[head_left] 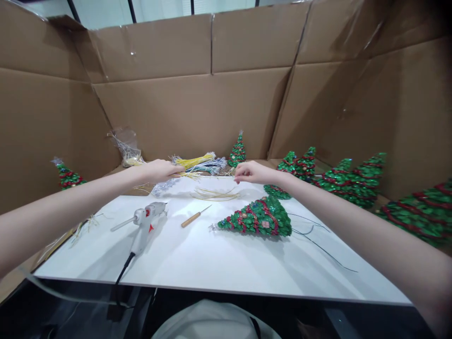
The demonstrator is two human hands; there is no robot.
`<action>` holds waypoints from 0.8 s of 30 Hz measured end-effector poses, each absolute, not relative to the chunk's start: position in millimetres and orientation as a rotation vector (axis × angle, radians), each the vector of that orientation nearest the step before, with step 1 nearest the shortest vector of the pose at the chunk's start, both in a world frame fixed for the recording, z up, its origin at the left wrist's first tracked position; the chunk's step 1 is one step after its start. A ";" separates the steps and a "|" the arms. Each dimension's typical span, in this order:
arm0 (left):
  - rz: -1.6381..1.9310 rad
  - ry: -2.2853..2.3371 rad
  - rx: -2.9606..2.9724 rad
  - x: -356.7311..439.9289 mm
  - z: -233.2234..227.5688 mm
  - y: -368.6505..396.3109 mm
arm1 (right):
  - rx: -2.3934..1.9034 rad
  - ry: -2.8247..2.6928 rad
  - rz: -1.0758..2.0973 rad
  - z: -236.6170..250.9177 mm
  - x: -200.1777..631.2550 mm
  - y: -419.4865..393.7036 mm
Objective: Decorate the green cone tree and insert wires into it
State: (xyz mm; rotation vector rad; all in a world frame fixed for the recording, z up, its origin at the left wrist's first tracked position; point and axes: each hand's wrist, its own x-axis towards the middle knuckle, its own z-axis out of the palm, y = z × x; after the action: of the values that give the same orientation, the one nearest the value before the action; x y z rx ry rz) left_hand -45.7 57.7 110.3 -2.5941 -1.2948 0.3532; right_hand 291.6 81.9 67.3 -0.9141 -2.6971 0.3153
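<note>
A white board [219,254] lies inside tall cardboard walls [197,108]. The left hand [160,170], loosely curled, touches the wire bundle [197,162]; the right hand [252,173] pinches thin strands just right of it.

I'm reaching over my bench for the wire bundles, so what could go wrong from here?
The glue gun lies on the board under your left arm; if hot, its nozzle could burn you. The awl lies loose beside it, and a sleeve or wrist could catch its point. Your right hand reaches past the lying tree and thin black wires; pulling back could snag them.
</note>
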 end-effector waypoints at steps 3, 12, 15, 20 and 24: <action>0.410 -1.296 -2.563 -56.3 109.0 63.4 | -0.990 -2.705 0.309 62.0 305.4 89.1; 0.494 -1.392 -2.449 -72.7 118.9 59.7 | -1.242 -2.749 0.293 41.1 327.5 105.6; 0.485 -1.376 -2.469 -68.7 118.6 56.7 | -1.320 -2.779 0.315 38.8 322.5 107.3; 0.411 -1.302 -2.549 -48.1 117.2 51.3 | -1.114 -2.754 0.369 52.0 291.2 95.7; 0.365 -1.189 -2.611 -26.3 118.2 47.7 | -0.925 -2.779 0.472 70.8 254.1 73.9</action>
State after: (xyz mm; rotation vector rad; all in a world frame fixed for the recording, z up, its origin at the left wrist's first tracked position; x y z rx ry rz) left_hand -26.3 47.7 118.2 -2.6109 -1.1886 0.3651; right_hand 254.1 73.9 70.8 -0.9246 -2.7791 0.4716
